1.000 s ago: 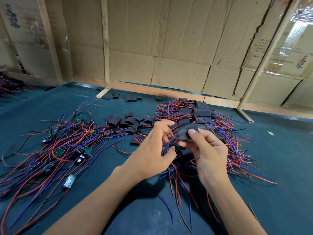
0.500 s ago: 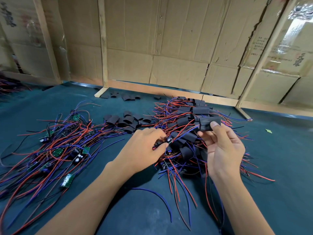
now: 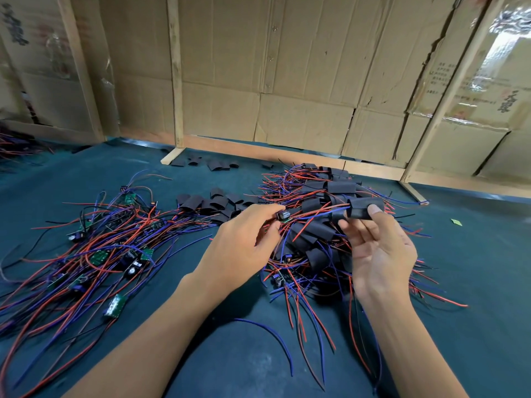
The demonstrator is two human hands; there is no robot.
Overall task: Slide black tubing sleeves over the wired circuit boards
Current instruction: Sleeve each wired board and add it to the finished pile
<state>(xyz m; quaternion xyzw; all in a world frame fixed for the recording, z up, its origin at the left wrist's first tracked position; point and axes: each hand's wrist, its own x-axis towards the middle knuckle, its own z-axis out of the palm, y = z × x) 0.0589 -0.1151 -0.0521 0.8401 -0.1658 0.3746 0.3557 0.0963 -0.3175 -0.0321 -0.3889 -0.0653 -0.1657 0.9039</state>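
A: What lay at the far left?
B: A heap of bare circuit boards (image 3: 99, 257) with red and blue leads on the green mat (image 3: 474, 268). Nothing there had shifted over the last second.

A: And the left hand (image 3: 238, 248)?
B: It pinched a small board (image 3: 283, 216) by its black component. A second earlier both hands were bunched close over that piece; by this moment they had drawn apart, stretching the board's wires (image 3: 316, 211) between them.

A: Where was the sleeve?
B: The black sleeve (image 3: 363, 207) sat at the wires' far end, pinched between the right hand's (image 3: 379, 254) thumb and fingers, above the pile of sleeved boards (image 3: 316, 234).

A: So?
B: I judged the wires were threaded but the board itself was still uncovered; the sleeve had to travel back along them.
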